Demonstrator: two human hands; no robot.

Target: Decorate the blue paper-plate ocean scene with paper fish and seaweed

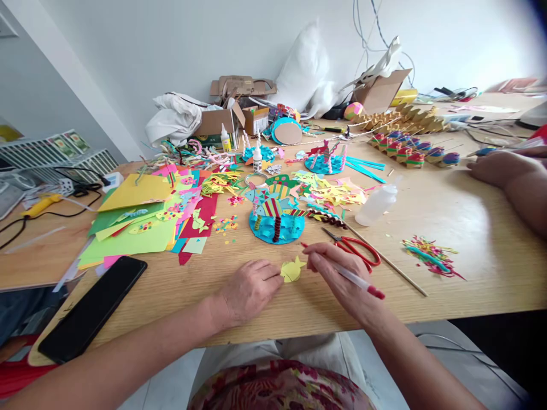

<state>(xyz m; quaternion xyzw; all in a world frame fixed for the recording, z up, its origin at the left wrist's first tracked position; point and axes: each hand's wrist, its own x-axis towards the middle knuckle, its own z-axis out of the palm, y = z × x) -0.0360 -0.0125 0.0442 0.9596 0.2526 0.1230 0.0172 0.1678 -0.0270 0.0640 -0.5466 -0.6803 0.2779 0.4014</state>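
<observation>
A small yellow paper fish (292,270) lies flat on the table in front of me, its tail to the upper right. At its left edge my left hand (253,288) rests with curled fingers, pinning it down. My right hand (337,279) grips a red pen (352,277) just right of the tail; the pen's tip points up and left, off the paper. Right behind the fish stands a blue round base (277,234) carrying striped paper fish (273,206) on fuzzy posts. Red-handled scissors (356,250) lie beyond my right hand.
Coloured paper sheets (137,228) and a black phone (94,307) are at left. On the right lie a wooden stick (404,273), a plastic bottle (376,205) and paper scraps (431,256). Another person's hand (504,168) rests at far right. Boxes (216,126) stand against the wall.
</observation>
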